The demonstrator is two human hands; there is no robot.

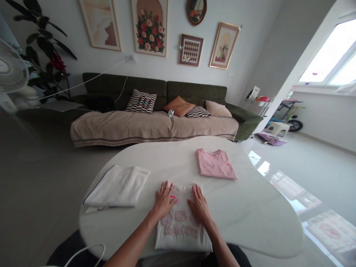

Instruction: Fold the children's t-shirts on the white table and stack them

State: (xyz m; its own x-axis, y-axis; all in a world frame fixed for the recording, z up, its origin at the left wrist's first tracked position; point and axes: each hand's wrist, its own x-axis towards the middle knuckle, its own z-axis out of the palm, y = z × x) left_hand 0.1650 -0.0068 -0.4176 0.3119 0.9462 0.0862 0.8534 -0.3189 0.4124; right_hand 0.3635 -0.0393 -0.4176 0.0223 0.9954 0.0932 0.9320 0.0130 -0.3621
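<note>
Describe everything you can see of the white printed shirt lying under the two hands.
The white folded fabric shirt with pink cartoon print lies flat near the front edge of the round white table, folded into a neat upright rectangle. Pink cat-like faces and a line of pink lettering show on its top. Its neckline end points away from the person. The left hand and right hand press palm-down, fingers spread, on its upper half. It lies apart from the other folded clothes.

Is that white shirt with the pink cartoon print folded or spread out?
Folded: the white printed shirt lies as a compact rectangle, no sleeves showing, both hands flat on it.
</note>
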